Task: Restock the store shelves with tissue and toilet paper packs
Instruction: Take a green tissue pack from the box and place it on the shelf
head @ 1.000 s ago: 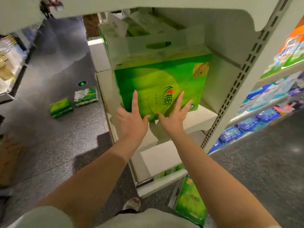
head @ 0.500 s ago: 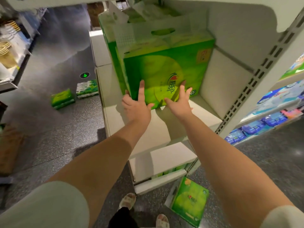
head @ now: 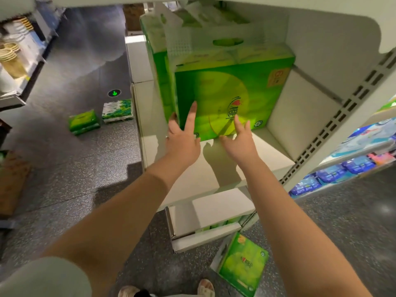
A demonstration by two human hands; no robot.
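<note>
Big green pack (head: 231, 97) sits mid-frame on the white shelf (head: 276, 151), w/ left hand (head: 182, 140) & right hand (head: 240, 139) flat-fingered on its lower front, gripping nothing; best to push evenly w/ both palms, low, so it slides back square.

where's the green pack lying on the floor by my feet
In the head view, the green pack lies on the floor at bottom right, just in front of the lowest white shelf, right of the sandalled feet.
</note>
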